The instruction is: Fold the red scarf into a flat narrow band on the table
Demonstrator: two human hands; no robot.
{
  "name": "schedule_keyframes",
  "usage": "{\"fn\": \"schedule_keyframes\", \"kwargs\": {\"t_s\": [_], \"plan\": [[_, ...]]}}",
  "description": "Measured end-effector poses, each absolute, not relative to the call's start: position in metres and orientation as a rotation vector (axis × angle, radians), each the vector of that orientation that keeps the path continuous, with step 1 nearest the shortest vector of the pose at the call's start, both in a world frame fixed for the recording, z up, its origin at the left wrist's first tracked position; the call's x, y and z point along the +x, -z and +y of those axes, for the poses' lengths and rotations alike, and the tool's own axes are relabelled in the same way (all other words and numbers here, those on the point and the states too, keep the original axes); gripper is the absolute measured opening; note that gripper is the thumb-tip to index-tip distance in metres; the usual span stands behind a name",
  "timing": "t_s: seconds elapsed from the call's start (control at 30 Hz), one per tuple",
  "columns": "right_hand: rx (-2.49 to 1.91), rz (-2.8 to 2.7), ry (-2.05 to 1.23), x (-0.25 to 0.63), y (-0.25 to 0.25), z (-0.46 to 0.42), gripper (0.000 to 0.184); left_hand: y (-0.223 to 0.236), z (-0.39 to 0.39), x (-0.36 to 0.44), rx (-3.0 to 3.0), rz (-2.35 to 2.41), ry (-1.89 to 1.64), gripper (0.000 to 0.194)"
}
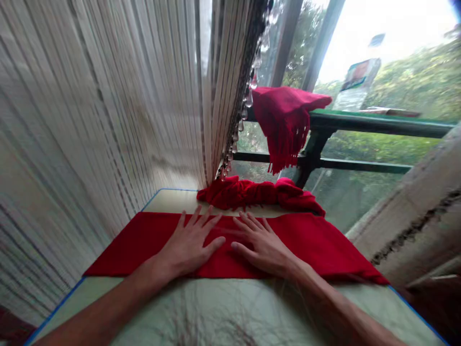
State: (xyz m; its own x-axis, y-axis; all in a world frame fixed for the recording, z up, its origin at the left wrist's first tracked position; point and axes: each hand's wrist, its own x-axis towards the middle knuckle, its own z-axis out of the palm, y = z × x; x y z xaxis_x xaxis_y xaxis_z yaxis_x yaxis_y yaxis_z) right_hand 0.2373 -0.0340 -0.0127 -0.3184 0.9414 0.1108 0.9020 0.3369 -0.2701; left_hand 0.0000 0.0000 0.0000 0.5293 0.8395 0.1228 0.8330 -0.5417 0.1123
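Observation:
A long red cloth (306, 240), folded into a flat band, lies across the width of the table. My left hand (190, 240) rests flat on its middle with the fingers spread. Close beside it, my right hand (261, 240) also presses on the cloth, fingers apart and thumb turned toward the left one. Neither hand grips anything. Behind the band, a crumpled red scarf (259, 192) is heaped on the far part of the table.
The pale table (230, 307) has a blue edge. A striped curtain (108, 105) with hanging beads closes off the left. At the window, a fringed red scarf (284, 120) drapes over a dark rail (382, 124), with a clear bottle (355, 86) beside it. Another curtain (414, 216) hangs right.

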Motion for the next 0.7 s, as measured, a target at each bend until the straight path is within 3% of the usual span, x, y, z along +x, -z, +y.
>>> {"fn": "schedule_keyframes", "kwargs": {"t_s": [0.7], "plan": [[-1.703, -2.327, -0.253, 0.2425, 0.0162, -0.0305, 0.074, 0.0042, 0.0093, -0.0017, 2.661, 1.451, -0.132, 0.077]]}}
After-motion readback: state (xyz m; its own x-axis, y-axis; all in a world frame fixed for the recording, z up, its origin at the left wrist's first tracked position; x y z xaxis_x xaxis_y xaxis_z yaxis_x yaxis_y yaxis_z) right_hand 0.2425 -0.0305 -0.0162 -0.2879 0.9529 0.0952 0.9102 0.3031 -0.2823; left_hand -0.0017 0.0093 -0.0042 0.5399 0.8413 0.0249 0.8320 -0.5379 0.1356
